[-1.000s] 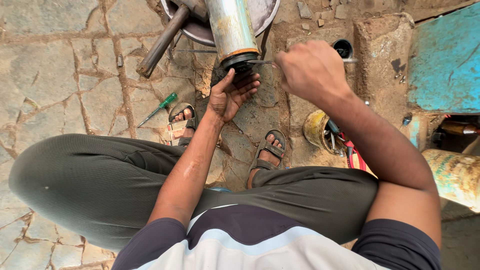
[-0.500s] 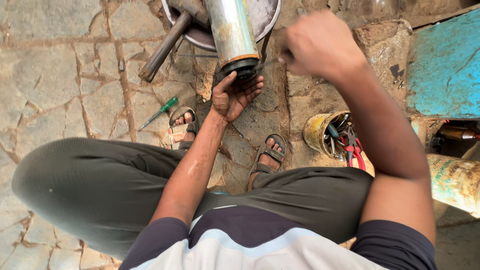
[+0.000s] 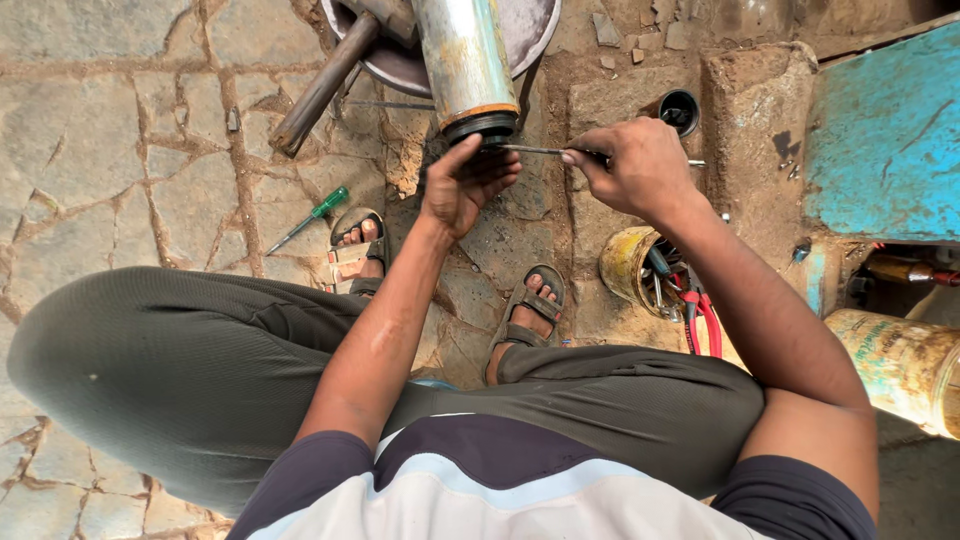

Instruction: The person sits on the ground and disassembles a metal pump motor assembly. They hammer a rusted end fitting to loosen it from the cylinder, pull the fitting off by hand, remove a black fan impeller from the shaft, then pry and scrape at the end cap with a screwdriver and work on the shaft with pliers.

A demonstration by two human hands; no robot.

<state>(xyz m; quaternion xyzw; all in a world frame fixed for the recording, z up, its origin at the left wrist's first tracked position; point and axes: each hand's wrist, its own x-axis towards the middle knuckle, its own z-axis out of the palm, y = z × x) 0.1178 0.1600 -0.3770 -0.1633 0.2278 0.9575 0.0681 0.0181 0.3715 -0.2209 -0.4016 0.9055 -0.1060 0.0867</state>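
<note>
- Two hands meet at the lower end of a grey metal cylinder (image 3: 467, 65) that slants down from the top edge of the view.
- Left hand (image 3: 462, 185) cups under the cylinder's dark rubber end ring (image 3: 483, 127), fingers spread, grip released, thumb touching the ring.
- Right hand (image 3: 640, 165) has its grip clenched on a thin metal rod (image 3: 530, 150), whose tip lies at the ring.
- Behind the cylinder a round metal pan (image 3: 535, 25) holds a rusty pipe (image 3: 322, 88) that juts over its rim onto the cracked stone floor (image 3: 120, 150).
- Open floor lies to the left; a green-handled screwdriver (image 3: 310, 217) rests just beside the left sandalled foot.
- On the right, room is tight: a yellow tin (image 3: 625, 265) of tools sits near the right knee, below a blue painted slab (image 3: 885, 140), and a yellowish drum (image 3: 905, 365) lies at the right edge.
</note>
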